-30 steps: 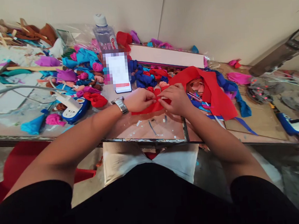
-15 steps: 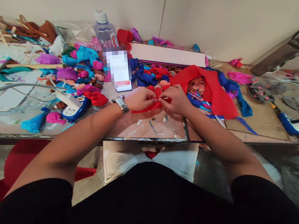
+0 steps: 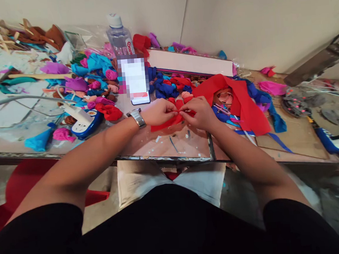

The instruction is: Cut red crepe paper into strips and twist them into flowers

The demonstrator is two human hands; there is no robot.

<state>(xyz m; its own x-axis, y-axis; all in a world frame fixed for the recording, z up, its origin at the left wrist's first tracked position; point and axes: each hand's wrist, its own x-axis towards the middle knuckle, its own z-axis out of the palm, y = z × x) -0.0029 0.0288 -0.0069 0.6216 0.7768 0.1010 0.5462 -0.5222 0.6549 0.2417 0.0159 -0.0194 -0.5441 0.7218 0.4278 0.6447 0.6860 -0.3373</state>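
Note:
My left hand (image 3: 160, 113), with a metal watch on its wrist, and my right hand (image 3: 199, 112) meet fingertip to fingertip over the table. Both pinch a strip of red crepe paper (image 3: 167, 125), whose loose end hangs below my left fingers. Exactly how the strip is folded between the fingertips is hidden. Just beyond my hands lie small rolled red and peach pieces (image 3: 187, 96). A longer red crepe sheet (image 3: 251, 105) arches over the table right of my right hand, with a peach roll (image 3: 225, 98) and blue scraps beneath it.
A lit phone (image 3: 135, 79) leans against a clear bottle (image 3: 120, 39). Left of it are crumpled coloured paper pieces (image 3: 100, 64) and a white-and-blue power strip (image 3: 86, 125) with its cable. A long pale box (image 3: 190, 62) stands behind; cardboard (image 3: 293, 136) and a dark tumbler (image 3: 314, 62) are at right.
The hands stay nearly in place, still pinching the red paper. Its hanging end has shifted slightly below the left fingers.

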